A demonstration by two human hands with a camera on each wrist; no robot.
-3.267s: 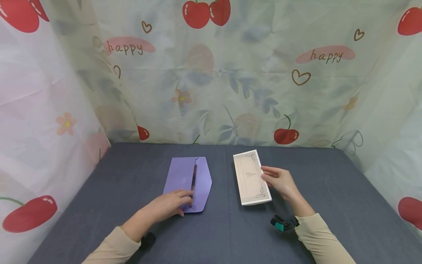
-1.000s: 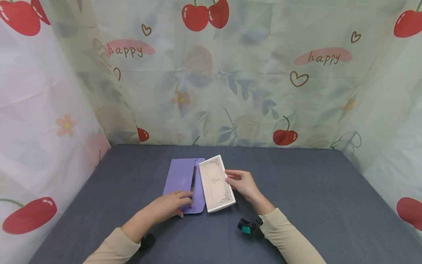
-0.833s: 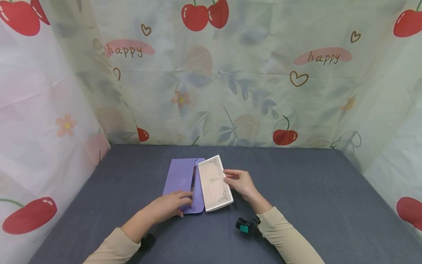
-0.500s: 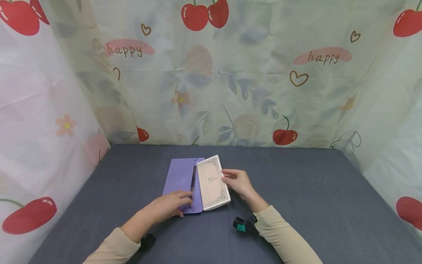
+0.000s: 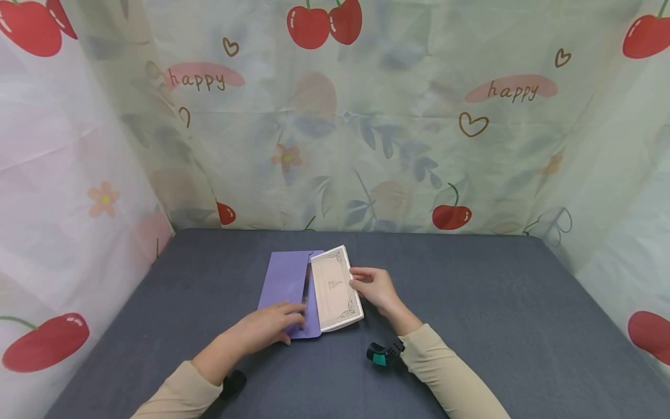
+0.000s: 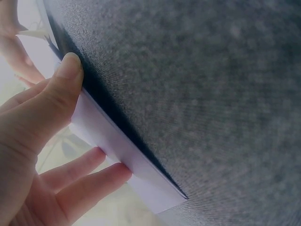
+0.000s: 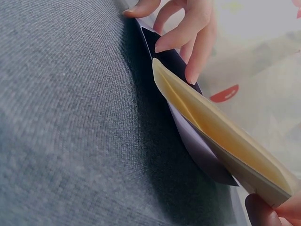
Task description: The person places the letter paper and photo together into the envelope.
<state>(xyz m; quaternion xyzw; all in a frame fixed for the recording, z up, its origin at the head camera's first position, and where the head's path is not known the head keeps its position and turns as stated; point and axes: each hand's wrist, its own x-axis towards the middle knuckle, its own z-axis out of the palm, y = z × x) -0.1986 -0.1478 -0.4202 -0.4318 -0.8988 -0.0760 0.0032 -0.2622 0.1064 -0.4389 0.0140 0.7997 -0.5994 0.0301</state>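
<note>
A cherry-print curtain (image 5: 377,75) backs a dark grey table (image 5: 471,291), where I work bare-handed on a purple envelope (image 5: 285,276) and a cream card (image 5: 335,294). The envelope lies left of center, its flap (image 7: 200,153) spread to the right. My left hand (image 5: 269,327) holds it at the near end, thumb at the near edge, bent fingers at the dark slot (image 5: 307,282). My right hand (image 5: 378,290) pinches the card by its right edge, over the flap; the card's far left corner sits just beside the slot, its near end farther right. Whether card and flap touch, I cannot tell.

The step in hand, as I judge it, is lining up card and slot, and the angle wants correcting: the near end should swing left until the whole left edge runs along the opening. The right wrist view shows the card's folded layers gaping, so a gentle squeeze ought to stop one catching outside. My left fingers would do best to lift the slot's edge without creasing it, thumb pinning the envelope against a slide. A low, level approach should spare both papers.
</note>
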